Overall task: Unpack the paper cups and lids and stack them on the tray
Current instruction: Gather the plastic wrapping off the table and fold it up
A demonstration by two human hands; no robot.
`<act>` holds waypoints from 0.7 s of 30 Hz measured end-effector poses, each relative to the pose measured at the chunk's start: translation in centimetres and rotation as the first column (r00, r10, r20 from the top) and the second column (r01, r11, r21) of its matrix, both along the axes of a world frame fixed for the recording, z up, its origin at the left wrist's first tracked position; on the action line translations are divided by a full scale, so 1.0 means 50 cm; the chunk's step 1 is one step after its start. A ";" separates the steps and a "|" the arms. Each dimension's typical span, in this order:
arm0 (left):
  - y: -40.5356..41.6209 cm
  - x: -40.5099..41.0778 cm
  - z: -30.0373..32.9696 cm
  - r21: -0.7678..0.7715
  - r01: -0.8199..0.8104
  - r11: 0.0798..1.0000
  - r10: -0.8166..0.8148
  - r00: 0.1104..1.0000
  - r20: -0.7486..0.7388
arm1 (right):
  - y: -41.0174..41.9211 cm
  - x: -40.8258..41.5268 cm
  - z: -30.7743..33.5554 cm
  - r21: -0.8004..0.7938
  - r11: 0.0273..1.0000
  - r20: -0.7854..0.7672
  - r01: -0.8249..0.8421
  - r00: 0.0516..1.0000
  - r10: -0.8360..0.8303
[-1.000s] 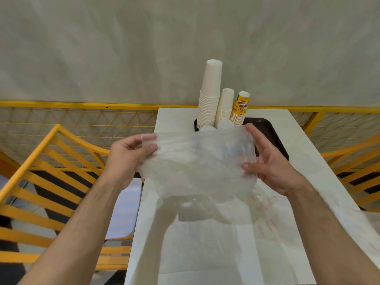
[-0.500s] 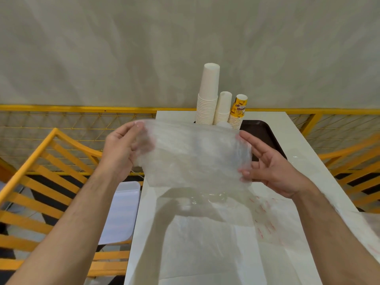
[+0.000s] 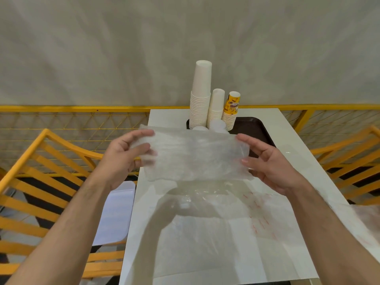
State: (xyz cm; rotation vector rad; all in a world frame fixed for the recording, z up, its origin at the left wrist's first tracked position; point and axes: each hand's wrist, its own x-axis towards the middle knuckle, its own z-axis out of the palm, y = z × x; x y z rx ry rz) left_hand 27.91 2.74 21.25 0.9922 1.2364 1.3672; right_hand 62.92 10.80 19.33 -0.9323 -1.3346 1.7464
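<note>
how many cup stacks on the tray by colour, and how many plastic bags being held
white cup stacks: 2
yellow printed cup stacks: 1
clear plastic bags, held by both hands: 1
total: 4

White table (image 3: 205, 239) runs lengthwise away from the viewer, far end up against a plain grey-beige wall (image 3: 123, 48) w/ faint mottled streaks. Yellow rail w/ wire mesh (image 3: 72, 120) along the wall base, both sides of the table. Left of table: orange slatted chair back (image 3: 45, 171) & a pale seat (image 3: 115, 212) (bluish-white) tucked just beside the table edge. Right of table: more orange slats (image 3: 349, 153). Dark floor shows between the slats. Light soft, even.
</note>
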 end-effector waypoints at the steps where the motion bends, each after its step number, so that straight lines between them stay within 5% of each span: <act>1: -0.002 -0.003 0.002 -0.015 0.026 1.000 -0.026 1.000 0.007 | 0.000 0.004 0.003 -0.003 0.999 0.002 -0.034 0.999 0.034; 10: -0.004 -0.029 0.054 -0.064 0.352 0.934 -0.358 0.919 -0.164 | 0.017 0.036 0.045 -0.005 0.964 0.072 -0.267 0.961 0.266; 21: -0.023 -0.028 -0.015 -0.168 0.389 0.906 -0.391 0.920 0.025 | 0.011 0.067 0.020 -0.043 0.954 0.075 -0.298 0.951 0.300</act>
